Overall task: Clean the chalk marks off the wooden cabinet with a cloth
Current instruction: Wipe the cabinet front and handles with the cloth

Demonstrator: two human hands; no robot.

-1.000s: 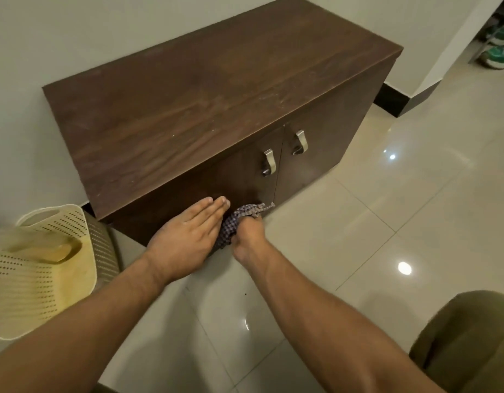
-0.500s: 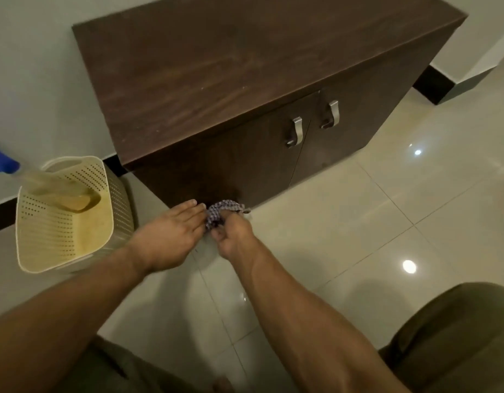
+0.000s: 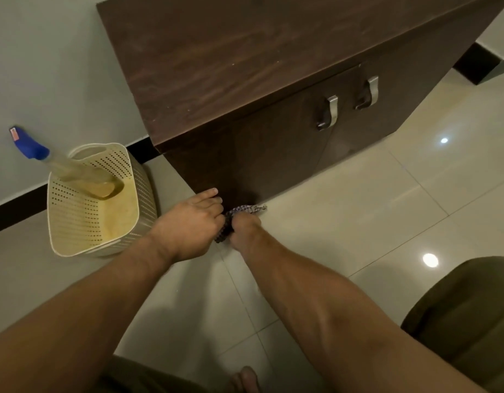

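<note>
A dark brown wooden cabinet [image 3: 245, 66] stands against the wall, with two doors and two metal handles [image 3: 330, 112]. A checked cloth [image 3: 233, 219] is bunched at the bottom of the left door, near the floor. My right hand [image 3: 245, 228] is closed around the cloth and holds it against the door's lower edge. Beside it, my left hand [image 3: 194, 222] has its fingers curled and touches the cloth and the cabinet's bottom corner. No chalk marks show clearly on the dark front.
A cream perforated plastic basket [image 3: 83, 222] stands on the floor left of the cabinet, with a spray bottle with a blue nozzle [image 3: 32, 146] leaning in it. Glossy beige tiles [image 3: 387, 208] cover the floor. My knee [image 3: 472, 307] is at the lower right.
The camera has tilted down and moved closer. Both hands have slid down from the middle of the left door to its bottom edge, and my left hand's fingers have curled in.
</note>
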